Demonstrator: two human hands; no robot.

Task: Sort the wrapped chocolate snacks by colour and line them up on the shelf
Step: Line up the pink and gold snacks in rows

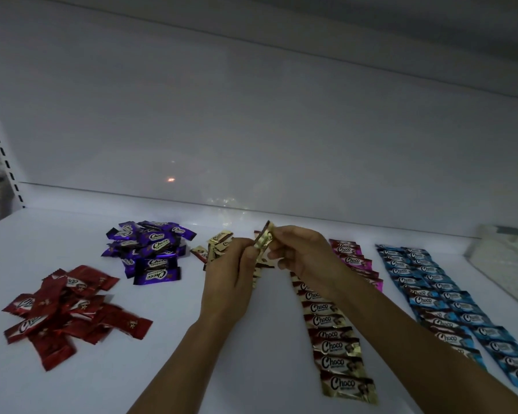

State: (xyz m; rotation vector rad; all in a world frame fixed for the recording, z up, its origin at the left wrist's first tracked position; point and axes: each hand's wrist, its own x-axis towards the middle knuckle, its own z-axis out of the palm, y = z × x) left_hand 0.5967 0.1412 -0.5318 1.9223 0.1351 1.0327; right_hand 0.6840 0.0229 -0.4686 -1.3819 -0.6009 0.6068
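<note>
Both hands meet above the middle of the white shelf (251, 339). My right hand (301, 253) pinches a gold-wrapped snack (265, 236) held upright. My left hand (232, 271) holds a bunch of gold snacks (219, 243), partly hidden by its fingers. A row of gold snacks (338, 348) runs from under my right forearm toward the front edge. Behind it lies a short pink row (355, 258). Two blue rows (449, 306) lie at the right. A loose purple pile (151, 251) and a loose red pile (69, 312) sit at the left.
The shelf's white back panel (251, 130) rises behind everything. A slotted upright (3, 156) stands at the far left. A pale box-like thing (503, 258) sits at the right edge, beyond the blue rows.
</note>
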